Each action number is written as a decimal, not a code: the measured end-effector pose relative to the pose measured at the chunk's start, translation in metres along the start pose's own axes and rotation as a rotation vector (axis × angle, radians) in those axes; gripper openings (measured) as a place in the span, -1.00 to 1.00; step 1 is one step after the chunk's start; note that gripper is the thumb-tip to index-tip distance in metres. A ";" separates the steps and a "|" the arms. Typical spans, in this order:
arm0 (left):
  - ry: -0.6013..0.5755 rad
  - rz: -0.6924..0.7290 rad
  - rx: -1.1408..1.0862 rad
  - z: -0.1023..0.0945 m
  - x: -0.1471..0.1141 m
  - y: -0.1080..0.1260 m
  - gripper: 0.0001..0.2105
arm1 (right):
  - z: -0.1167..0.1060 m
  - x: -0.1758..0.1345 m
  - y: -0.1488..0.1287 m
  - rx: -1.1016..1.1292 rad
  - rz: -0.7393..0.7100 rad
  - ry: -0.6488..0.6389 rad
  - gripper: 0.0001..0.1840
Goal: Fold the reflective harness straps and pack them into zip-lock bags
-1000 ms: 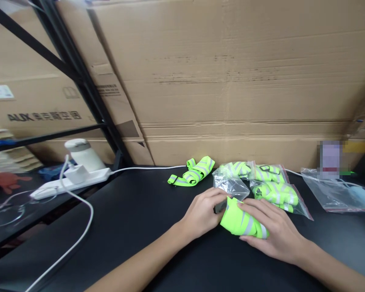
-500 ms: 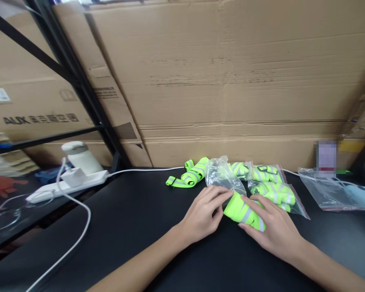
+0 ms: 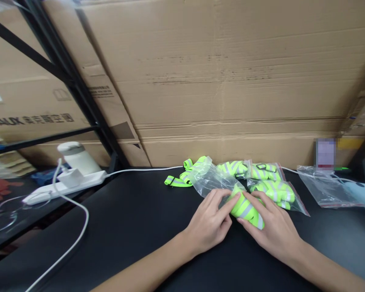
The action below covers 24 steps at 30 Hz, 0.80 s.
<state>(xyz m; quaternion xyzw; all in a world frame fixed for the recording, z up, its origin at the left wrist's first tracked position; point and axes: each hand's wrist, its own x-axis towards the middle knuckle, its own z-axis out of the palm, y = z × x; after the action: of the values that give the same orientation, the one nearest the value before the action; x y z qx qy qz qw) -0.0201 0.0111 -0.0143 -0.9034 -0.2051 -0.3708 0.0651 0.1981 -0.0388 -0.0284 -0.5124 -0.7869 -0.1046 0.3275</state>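
A rolled neon-green reflective strap [image 3: 247, 211] with silver stripes is between my hands, just above the black table. My right hand [image 3: 273, 227] grips it from the right, thumb below and fingers on top. My left hand [image 3: 209, 221] is closed at the far left end of the roll, pinching the mouth of a clear plastic bag [image 3: 211, 178]. The roll's far end meets the bag's mouth; how far it is inside is hidden by my fingers. Behind lie a loose green strap [image 3: 179, 180] with a black buckle and several bagged straps [image 3: 275, 191].
A clear zip bag [image 3: 322, 190] and a light-blue object [image 3: 360, 194] lie at the right. A white power strip [image 3: 63, 187], a white bottle [image 3: 80, 158] and a trailing white cable [image 3: 85, 219] are at the left. Tall cardboard [image 3: 219, 101] stands behind the table.
My left hand has moved slightly right, closer to the roll. The clear bag has spread out toward the left, and the roll's far end now meets its mouth.
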 end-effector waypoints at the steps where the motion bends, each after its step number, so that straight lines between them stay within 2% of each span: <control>1: -0.010 0.007 0.011 -0.001 0.001 0.001 -0.38 | 0.000 0.000 0.000 0.000 0.007 -0.003 -0.46; 4: -0.078 0.034 -0.001 -0.008 0.004 0.003 -0.42 | 0.001 -0.001 0.001 0.008 0.024 -0.011 -0.46; 8: -0.252 0.102 -0.007 -0.017 0.008 -0.001 -0.36 | 0.002 0.000 0.005 -0.012 0.019 0.004 -0.48; 10: -0.286 0.135 0.036 -0.019 0.008 -0.005 -0.38 | 0.002 0.000 0.006 -0.026 -0.009 0.011 -0.48; 15: -0.154 0.191 0.174 -0.019 0.007 -0.010 -0.56 | 0.001 0.001 0.006 -0.066 -0.144 0.016 -0.49; 19: -0.023 0.139 0.259 -0.020 0.008 -0.011 -0.61 | -0.002 0.003 0.005 -0.113 -0.240 0.046 -0.52; 21: -0.040 0.082 0.248 -0.021 0.010 -0.012 -0.58 | -0.005 0.004 0.002 -0.135 -0.278 0.063 -0.53; 24: -0.147 0.031 0.189 -0.022 0.012 -0.013 -0.44 | -0.010 0.006 -0.003 -0.151 -0.326 0.074 -0.57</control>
<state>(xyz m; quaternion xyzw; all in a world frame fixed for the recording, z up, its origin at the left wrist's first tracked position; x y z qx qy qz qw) -0.0318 0.0208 0.0090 -0.9210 -0.2292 -0.2816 0.1407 0.1982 -0.0403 -0.0164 -0.3970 -0.8370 -0.2336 0.2956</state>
